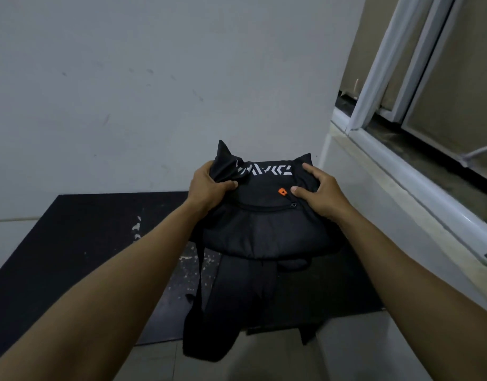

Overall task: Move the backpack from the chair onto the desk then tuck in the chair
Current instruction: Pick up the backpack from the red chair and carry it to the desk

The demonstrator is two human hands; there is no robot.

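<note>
A black backpack (pixel 264 229) with white lettering and a small orange tag hangs in front of me over the dark desk top (pixel 71 243). My left hand (pixel 209 185) grips the fabric at its upper left corner. My right hand (pixel 319 193) clutches its upper right side, thumb near the zip pocket. The backpack's straps dangle down past the desk's front edge. I cannot tell whether its base touches the desk. No chair is in view.
The black desk top, scuffed with white flecks, stands against a pale wall (pixel 154 78). A white window sill (pixel 401 204) and window frame (pixel 388 64) run along the right side. Pale floor (pixel 264 361) shows below the desk's front edge.
</note>
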